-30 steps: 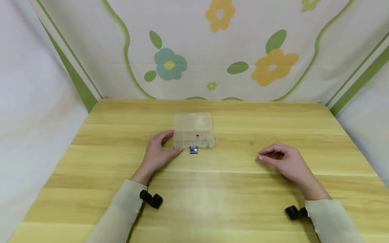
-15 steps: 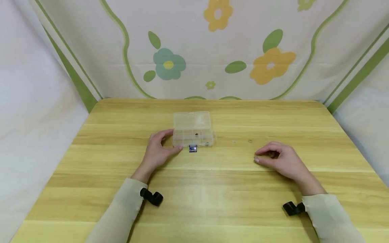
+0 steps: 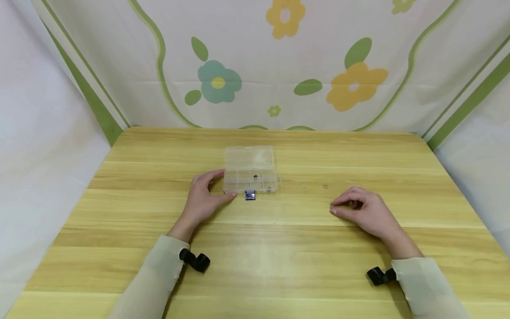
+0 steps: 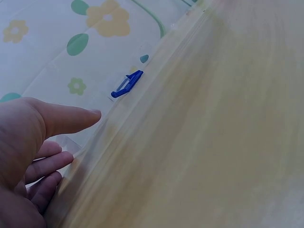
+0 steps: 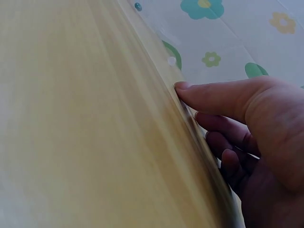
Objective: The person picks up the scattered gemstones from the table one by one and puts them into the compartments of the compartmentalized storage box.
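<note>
A clear plastic compartment box (image 3: pixel 244 180) stands with its lid (image 3: pixel 249 156) tipped back and its blue latch (image 3: pixel 250 195) at the front. My left hand (image 3: pixel 202 201) holds the box by its left end, thumb at the front corner, index finger farther back. Inside are a small dark bead (image 3: pixel 255 177) and a teal bead (image 3: pixel 269 189). My right hand (image 3: pixel 368 212) is low at the table, right of the box. Its thumb and index fingertips are close together; whether something tiny lies between them is not visible. Just beyond them lies a tiny ring (image 3: pixel 325 186).
A tiny pale, clear piece (image 3: pixel 303 186) lies on the wooden table (image 3: pixel 263 266) between box and ring. Behind the table's far edge hangs a flowered cloth (image 3: pixel 259 66). Each sleeve carries a black wrist camera, the left (image 3: pixel 195 260) and the right (image 3: pixel 380 275).
My right hand has shifted slightly left, its fingertips coming nearer to the ring. The left hand stays at the box. The head view has drifted a little.
</note>
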Demonstrator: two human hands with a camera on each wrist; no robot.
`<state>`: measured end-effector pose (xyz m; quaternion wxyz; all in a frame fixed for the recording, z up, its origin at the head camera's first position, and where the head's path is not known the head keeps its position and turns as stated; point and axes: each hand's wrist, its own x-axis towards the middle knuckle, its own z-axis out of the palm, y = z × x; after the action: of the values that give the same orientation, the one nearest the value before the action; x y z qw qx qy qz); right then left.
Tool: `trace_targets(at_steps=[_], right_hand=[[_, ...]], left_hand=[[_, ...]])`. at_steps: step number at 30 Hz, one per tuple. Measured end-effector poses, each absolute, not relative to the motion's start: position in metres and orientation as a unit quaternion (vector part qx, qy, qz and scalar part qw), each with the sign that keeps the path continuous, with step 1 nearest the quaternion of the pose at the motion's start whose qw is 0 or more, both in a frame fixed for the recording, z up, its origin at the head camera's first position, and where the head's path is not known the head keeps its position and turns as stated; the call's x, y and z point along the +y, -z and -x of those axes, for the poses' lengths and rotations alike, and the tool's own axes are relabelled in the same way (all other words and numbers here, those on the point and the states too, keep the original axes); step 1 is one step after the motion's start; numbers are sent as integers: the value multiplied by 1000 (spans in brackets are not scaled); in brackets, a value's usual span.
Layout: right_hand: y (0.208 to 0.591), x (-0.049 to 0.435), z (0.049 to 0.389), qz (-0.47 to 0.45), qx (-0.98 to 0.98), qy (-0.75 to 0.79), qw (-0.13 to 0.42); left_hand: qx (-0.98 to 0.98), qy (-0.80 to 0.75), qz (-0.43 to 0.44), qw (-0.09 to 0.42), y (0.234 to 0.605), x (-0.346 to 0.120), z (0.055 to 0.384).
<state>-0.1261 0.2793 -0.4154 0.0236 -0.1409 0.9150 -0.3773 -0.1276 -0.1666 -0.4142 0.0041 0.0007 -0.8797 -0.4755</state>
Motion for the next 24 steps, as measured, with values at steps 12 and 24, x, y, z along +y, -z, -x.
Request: trace_targets(at_steps=[12, 24], right_hand=[[412, 281, 125, 138, 918, 372, 12], [413, 281, 119, 124, 918, 376, -4]], left_hand=[[-877, 480, 4, 8, 413, -162, 130], [-877, 480, 4, -2, 411, -158, 132]])
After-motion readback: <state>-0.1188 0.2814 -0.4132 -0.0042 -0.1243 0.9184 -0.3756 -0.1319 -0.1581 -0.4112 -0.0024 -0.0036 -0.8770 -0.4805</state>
